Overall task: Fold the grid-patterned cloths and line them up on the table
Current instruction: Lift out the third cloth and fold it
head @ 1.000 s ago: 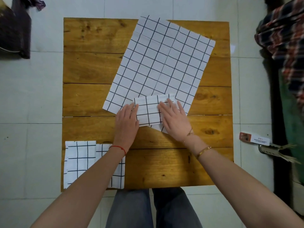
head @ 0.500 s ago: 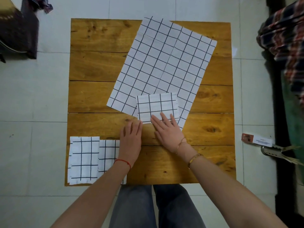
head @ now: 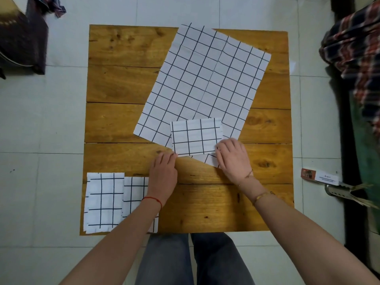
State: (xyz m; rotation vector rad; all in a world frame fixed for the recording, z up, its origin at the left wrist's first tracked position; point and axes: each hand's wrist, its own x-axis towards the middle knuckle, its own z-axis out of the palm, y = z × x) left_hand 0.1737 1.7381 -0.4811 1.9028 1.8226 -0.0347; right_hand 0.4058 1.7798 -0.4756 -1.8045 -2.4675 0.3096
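Observation:
A small folded grid cloth (head: 196, 136) lies on the near corner of a large unfolded grid cloth (head: 203, 83) spread at an angle over the wooden table (head: 123, 83). My left hand (head: 164, 173) pinches the folded cloth's near left corner. My right hand (head: 233, 157) grips its near right corner. Two more folded grid cloths sit side by side at the table's near left corner, one (head: 104, 202) at the edge and one (head: 134, 194) partly under my left forearm.
A dark bag (head: 22, 38) lies on the tiled floor at the far left. Plaid fabric (head: 355, 44) hangs at the right. A small box (head: 319, 176) and a metal tool (head: 345, 194) lie on the floor right of the table.
Both hands left the top of the folded cloth, drew back toward me, then took hold of its two near corners. The view has shifted slightly.

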